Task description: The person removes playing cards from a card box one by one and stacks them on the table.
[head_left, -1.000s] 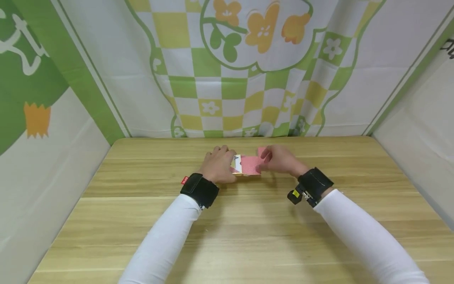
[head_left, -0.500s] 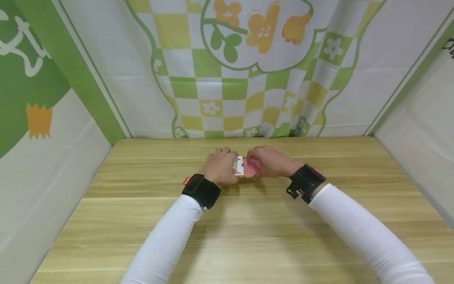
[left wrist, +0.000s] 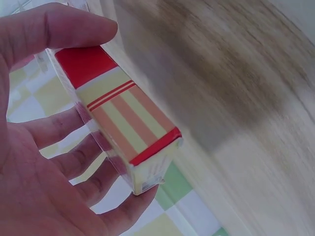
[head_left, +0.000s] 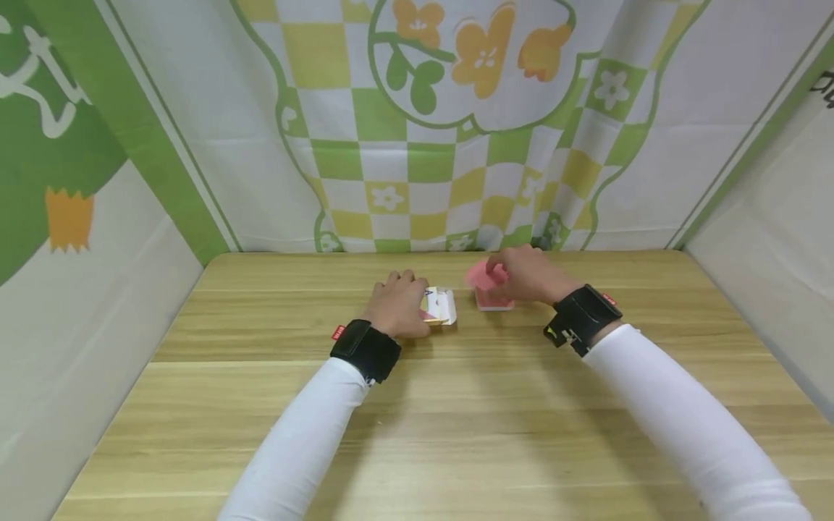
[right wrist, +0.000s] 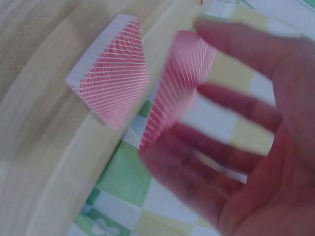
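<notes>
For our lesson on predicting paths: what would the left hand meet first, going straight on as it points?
The left hand would probably meet the checked curtain behind the table, though depth is unclear.

I see room to pass over the near worktop (head_left: pixel 430 434) between the white sleeves (head_left: pixel 302 438); the card box (left wrist: pixel 128 110) and card stack (right wrist: pixel 115 73) leave a narrow gap, and the patterned curtain (head_left: pixel 404 202) blocks behind.
</notes>
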A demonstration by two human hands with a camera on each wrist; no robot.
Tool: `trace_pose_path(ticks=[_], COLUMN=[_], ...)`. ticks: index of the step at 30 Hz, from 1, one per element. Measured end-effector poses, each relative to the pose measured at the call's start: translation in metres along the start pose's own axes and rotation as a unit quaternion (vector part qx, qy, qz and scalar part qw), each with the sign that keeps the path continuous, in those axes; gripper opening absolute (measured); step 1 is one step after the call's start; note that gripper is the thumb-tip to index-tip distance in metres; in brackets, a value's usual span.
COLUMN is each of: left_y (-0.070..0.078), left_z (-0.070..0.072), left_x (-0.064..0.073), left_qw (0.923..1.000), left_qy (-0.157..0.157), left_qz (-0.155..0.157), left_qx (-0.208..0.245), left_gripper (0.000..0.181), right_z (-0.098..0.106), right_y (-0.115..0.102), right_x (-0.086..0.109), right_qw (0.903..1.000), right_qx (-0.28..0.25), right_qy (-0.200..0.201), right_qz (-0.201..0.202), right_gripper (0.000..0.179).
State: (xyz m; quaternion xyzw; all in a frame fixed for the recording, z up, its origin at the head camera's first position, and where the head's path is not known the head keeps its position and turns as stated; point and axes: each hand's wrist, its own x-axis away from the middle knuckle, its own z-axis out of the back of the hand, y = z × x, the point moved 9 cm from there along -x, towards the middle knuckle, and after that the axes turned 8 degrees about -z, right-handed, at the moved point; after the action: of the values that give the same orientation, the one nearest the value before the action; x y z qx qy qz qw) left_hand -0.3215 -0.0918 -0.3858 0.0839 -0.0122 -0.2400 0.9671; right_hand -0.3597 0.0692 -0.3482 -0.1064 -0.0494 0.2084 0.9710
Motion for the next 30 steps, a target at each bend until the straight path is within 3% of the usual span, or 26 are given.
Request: trace_pose_path(ticks=[5, 10, 23, 30], left_y=[0.001, 0.001, -0.001, 0.000], left_z=[-0.003, -0.005, -0.003, -0.003], left_x=[0.000, 0.000, -0.001, -0.001], left_qw=[1.0000, 1.0000, 1.0000, 1.0000], left_qy=[0.002, 0.003, 0.006, 0.003], left_qz=[0.001, 0.001, 0.000, 0.000], left_qx=[0.002, 0.007, 0.005, 0.007], left_gripper=[0.062, 0.062, 0.063, 0.064], right_z=[-0.001, -0.011, -0.021, -0.026], right_y=[0.014, 0.018, 0.019, 0.020], right_x=[-0.006, -0.010, -0.018, -0.020], right_qw=[0.9964, 0.9917, 0.9820, 0.9807], right_qx=[-0.005, -0.020, 0.023, 0.027], right_qy=[0.030, 0.047, 0.070, 0.078], right_qz=[-0.080, -0.118, -0.174, -0.177], right_gripper=[0.041, 0.043, 0.045, 0.044])
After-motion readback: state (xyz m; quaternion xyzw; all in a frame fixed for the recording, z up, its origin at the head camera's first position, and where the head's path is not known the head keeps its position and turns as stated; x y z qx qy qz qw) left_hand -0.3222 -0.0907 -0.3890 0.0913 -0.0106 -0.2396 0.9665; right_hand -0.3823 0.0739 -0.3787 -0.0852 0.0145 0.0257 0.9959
